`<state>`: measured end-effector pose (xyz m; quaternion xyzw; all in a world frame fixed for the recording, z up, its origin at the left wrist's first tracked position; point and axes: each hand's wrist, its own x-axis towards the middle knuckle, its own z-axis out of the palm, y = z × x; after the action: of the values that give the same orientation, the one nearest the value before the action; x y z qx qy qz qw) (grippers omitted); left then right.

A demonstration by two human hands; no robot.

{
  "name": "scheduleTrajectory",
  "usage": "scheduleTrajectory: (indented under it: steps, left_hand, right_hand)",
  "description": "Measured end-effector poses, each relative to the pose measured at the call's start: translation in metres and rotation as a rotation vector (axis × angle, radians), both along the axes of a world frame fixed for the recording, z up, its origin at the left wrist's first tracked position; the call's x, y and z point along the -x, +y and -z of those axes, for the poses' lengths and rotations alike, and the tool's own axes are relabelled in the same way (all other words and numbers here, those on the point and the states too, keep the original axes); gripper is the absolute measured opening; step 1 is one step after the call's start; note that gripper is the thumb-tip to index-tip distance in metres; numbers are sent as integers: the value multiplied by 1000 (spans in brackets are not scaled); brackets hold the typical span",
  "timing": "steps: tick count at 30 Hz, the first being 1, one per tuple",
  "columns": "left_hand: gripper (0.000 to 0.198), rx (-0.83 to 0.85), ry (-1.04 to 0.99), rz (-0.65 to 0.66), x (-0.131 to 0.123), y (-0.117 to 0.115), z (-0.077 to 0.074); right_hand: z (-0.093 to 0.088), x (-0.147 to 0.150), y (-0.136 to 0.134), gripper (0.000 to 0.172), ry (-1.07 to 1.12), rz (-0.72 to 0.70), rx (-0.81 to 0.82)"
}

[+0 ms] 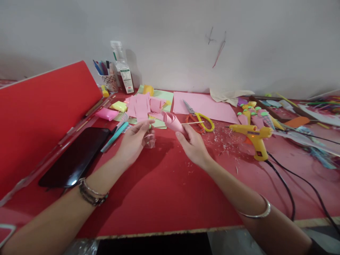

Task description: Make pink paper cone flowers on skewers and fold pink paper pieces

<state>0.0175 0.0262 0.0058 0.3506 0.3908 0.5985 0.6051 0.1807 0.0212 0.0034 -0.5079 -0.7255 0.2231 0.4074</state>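
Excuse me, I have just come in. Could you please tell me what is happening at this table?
A person is working with paper. The right hand holds a pink paper roll, with a thin stick sticking out beside it. The left hand is pinched near the roll; I cannot tell exactly what it grips. Scissors lie partly on a pink sheet, and a yellow glue gun is to the right.

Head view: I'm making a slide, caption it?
Right hand holding rolled pink paper above a red table, yellow glue gun to the right.

Right hand (pixel 195 144) (partly behind pink roll (pixel 173 122))
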Motion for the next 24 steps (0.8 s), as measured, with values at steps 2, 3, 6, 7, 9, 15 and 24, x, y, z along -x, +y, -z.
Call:
scheduleTrajectory:
  steps: [2,3,6,7,9,15,24]
  left_hand:
    - [13,25,-3,-17,-1,1,1]
    - [16,38,-2,-13,-1,2,1]
    - [9,65,-9,6,1,2,1]
    - [7,58,-18,9,2,2,1]
    - [15,26,-41,23,4,2,1]
    - [7,11,-55,-16,4,3,2]
    - [23,129,-102,-1,-1,1,-5]
  right_hand:
    - [0,0,0,12,-2,5,4]
    - [-1,0,0,12,-1,4,3]
    - [0,0,0,12,5,-10,-6]
    - [0,0,-1,12,7,-16,-8]
    - [0,0,-1,12,10,-20,-2]
    - [0,0,-1,12,12,-13,21]
    - [1,0,-1,13,15,-39,9]
